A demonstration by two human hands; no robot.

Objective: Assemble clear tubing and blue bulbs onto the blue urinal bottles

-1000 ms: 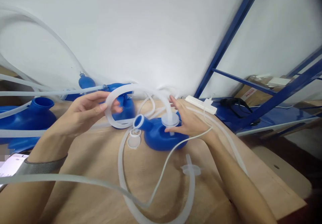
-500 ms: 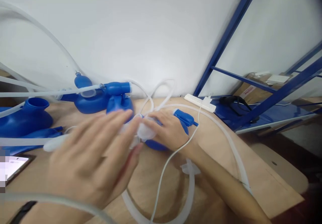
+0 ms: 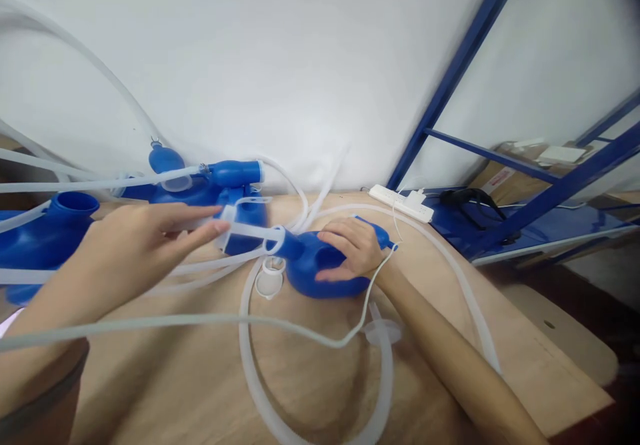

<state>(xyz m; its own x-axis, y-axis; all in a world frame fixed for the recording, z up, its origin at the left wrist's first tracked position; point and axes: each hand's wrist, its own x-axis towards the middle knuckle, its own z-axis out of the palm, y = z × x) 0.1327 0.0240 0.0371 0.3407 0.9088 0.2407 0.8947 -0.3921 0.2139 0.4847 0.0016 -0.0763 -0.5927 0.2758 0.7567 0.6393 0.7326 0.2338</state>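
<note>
My left hand (image 3: 150, 245) pinches a translucent white cap with a tube (image 3: 250, 230), whose far end reaches the mouth of a blue plastic bottle (image 3: 327, 285). My right hand (image 3: 354, 248) rests on top of that bottle, its fingers bent over the body and holding it against the wooden table (image 3: 190, 371). Below the bottle's neck lies a round white cap (image 3: 270, 283), open, touching nothing in my hands. A clear hose (image 3: 257, 385) loops in front of the bottle to a translucent disc (image 3: 383, 331).
More blue bottles (image 3: 45, 238) with hoses stand at the left and back left. A white cable (image 3: 200, 321) crosses the foreground. A power strip (image 3: 395, 203) lies by the wall, beside a blue metal frame (image 3: 455, 75) at the right.
My left hand has drawn back to the left with the cap and tube, uncovering the bottle's neck. My right hand has shifted right onto the bottle's body. The white cable now hangs differently.
</note>
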